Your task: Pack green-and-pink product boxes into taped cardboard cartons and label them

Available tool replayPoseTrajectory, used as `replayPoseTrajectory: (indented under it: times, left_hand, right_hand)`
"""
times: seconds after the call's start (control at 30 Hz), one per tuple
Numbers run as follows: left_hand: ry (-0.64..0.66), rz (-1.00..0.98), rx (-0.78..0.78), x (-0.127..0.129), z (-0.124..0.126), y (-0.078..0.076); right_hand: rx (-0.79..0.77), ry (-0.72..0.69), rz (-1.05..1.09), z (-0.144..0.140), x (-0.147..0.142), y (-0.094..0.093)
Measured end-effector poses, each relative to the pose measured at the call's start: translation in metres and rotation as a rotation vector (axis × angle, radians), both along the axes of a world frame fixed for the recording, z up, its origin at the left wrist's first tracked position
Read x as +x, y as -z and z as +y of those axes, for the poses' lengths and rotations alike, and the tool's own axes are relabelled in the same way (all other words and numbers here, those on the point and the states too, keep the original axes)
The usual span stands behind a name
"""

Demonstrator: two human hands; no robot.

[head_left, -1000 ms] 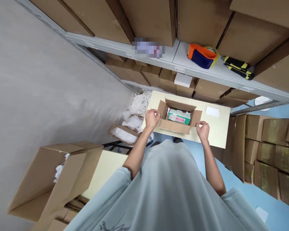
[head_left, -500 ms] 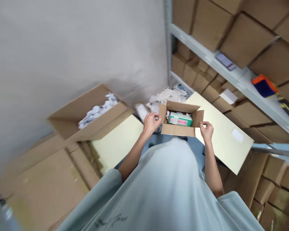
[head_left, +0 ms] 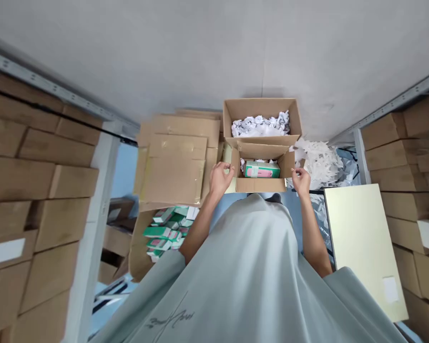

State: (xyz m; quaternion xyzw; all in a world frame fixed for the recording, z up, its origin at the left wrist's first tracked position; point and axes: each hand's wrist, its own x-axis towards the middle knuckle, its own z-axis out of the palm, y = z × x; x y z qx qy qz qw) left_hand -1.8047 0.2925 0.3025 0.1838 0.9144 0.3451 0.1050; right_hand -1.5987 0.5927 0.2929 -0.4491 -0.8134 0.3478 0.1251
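In mid-frame, the left hand (head_left: 221,178) and the right hand (head_left: 301,181) pinch the end flaps (head_left: 289,164) of the open box (head_left: 260,185); positioning it seems in hand, calling next for level support.

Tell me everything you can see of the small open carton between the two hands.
The small open carton looks like plain brown cardboard, rectangular, mouth up, its flaps spread outward. Inside lie a green-and-pink box and some crumpled white paper. The left hand's grip is on its left flap, the right hand's grip on its right. Just beyond it stands a larger carton; anything supporting it underneath is hidden.
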Motion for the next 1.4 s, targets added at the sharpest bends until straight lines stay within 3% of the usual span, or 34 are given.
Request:
replayPoseTrajectory:
  times: [0.23,0.4,0.5,0.63,0.7,0.8,0.93,1.1,1.23,1.4]
  left_hand:
    - [-0.127,-0.088,0.023,-0.011,-0.019,0.014]
    - [-0.191,-0.192,-0.033,-0.016,-0.012,0.017]
    - [-0.220,-0.045,0.006,-0.027,0.004,0.008]
    - [0.015,0.156,0.066,-0.053,0.040,-0.008]
    - [0.136,0.148,0.027,-0.067,0.059,-0.011]
    - [0.206,0.085,-0.089,-0.081,0.079,-0.005]
    - [0.208,0.056,-0.187,-0.086,0.088,0.005]
    - [0.172,0.064,-0.233,-0.082,0.091,0.004]
    - [0.152,0.060,-0.218,-0.081,0.092,0.004]
    - [0.148,0.064,-0.175,-0.082,0.091,0.009]
  right_hand:
    - [-0.039,-0.146,-0.072,0.009,-0.049,0.008]
    - [-0.067,-0.230,-0.151,0.020,-0.058,0.001]
    - [0.025,-0.283,-0.135,0.030,-0.067,-0.013]
    - [0.239,-0.394,-0.041,0.048,-0.105,-0.037]
    - [0.297,-0.498,-0.030,0.055,-0.139,-0.046]
    - [0.290,-0.711,-0.084,0.056,-0.205,-0.050]
    - [0.318,-0.930,-0.268,0.035,-0.299,-0.040]
    - [0.387,-1.003,-0.618,0.005,-0.381,-0.014]
    - [0.368,-1.000,-0.760,-0.007,-0.404,0.005]
    - [0.380,-0.973,-0.688,-0.003,-0.395,0.006]
